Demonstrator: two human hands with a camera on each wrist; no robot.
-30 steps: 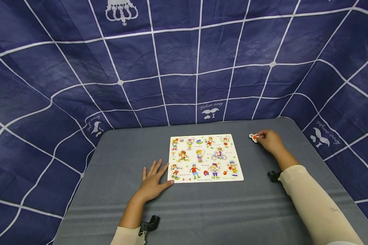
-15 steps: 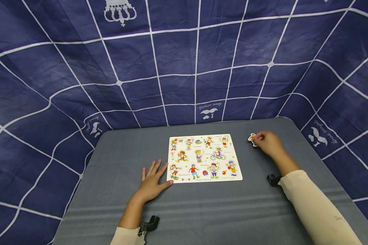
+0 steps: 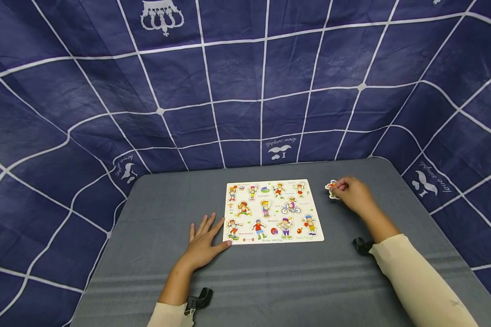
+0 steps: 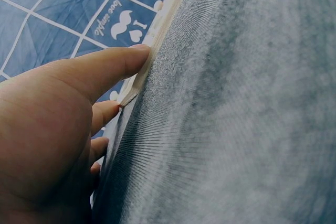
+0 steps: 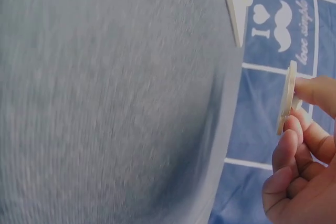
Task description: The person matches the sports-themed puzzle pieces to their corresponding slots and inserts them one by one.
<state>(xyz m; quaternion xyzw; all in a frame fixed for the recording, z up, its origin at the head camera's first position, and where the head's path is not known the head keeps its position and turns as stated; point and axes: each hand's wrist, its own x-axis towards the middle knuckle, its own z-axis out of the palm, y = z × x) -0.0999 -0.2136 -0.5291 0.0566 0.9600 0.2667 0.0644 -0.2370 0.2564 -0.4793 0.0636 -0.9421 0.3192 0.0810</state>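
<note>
A wooden puzzle board (image 3: 270,190) printed with colourful sports figures lies flat on the grey table. My left hand (image 3: 202,245), fingers spread, rests at its near left corner; the thumb (image 4: 118,62) touches the board's edge in the left wrist view. To the right of the board, my right hand (image 3: 355,194) pinches a small puzzle piece (image 3: 332,189), white-edged with a red figure. Seen edge-on in the right wrist view, the puzzle piece (image 5: 286,98) is held by a knob between thumb and fingers, raised off the table. My fingers hide part of its picture.
Grey cloth covers the table (image 3: 262,281). A dark blue curtain (image 3: 245,81) with white lines stands behind the table and at both sides. Each wrist wears a black camera mount, the left one (image 3: 200,299) and the right one (image 3: 363,246).
My right hand has moved a little left and nearer with the puzzle piece, toward the board. The piece has turned to a more upright position. My left hand stays where it was.
</note>
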